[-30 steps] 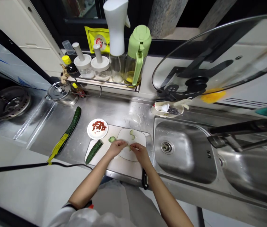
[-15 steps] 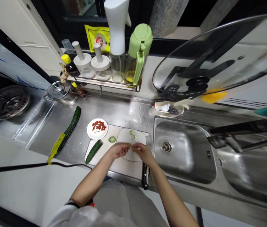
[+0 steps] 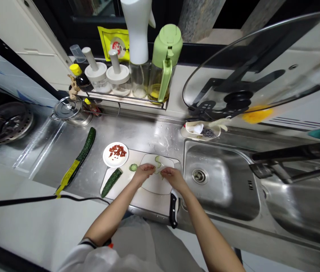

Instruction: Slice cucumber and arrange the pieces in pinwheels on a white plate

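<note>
Facing each other over the board (image 3: 142, 197) in the head view, the left hand (image 3: 145, 172) and right hand (image 3: 173, 177) have curled fingers; I cannot tell whether either is pinching a piece. A curved slice (image 3: 158, 162) lies just beyond them. Farther left are round slices (image 3: 133, 167), then the cut cucumber (image 3: 111, 183), near the plate (image 3: 117, 163). The knife (image 3: 173, 210) is near right.
</note>
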Tool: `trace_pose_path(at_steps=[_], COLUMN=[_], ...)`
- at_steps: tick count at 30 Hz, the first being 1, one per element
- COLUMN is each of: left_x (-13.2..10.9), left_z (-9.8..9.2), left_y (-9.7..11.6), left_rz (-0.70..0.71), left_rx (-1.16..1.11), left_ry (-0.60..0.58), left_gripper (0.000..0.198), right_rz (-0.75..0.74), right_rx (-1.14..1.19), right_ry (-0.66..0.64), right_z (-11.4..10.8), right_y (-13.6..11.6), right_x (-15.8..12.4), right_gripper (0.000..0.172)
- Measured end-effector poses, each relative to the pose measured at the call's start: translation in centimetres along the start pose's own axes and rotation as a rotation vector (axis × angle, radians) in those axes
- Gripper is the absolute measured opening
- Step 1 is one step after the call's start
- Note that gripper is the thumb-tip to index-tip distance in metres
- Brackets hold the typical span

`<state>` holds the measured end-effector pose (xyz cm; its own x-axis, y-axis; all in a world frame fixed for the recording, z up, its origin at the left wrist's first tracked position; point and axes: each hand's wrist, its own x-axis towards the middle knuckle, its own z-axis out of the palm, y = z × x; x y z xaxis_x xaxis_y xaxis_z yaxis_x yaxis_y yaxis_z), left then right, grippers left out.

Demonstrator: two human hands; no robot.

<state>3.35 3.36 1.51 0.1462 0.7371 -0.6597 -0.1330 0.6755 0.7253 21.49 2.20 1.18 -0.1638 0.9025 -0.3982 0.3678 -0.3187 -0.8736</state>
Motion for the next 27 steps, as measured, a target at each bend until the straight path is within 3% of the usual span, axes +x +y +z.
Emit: trace_pose_path(at_steps=[9, 16, 27], left_x=[1.5, 1.8, 2.0], left_z=[0.7, 2.1, 2.9], left_y=[-1.4, -0.5, 0.1], left_rz=[0.246, 0.371, 0.337], left_rx=[0.266, 0.592, 0.814], left_ry=[0.186, 0.396, 0.417], left_gripper=[0.016, 0.013, 0.022], right_rz=[-0.071, -0.179, -0.198], right_rx=[-0.316, -0.74, -0.977], right_ry=[0.091, 0.12, 0.029], right_z=[-1.2, -1.7, -1.8], right_y=[-0.7, -2.5, -3.9], right_x=[2.9, 4.0, 4.9], right_gripper=[0.015, 0.013, 0.019])
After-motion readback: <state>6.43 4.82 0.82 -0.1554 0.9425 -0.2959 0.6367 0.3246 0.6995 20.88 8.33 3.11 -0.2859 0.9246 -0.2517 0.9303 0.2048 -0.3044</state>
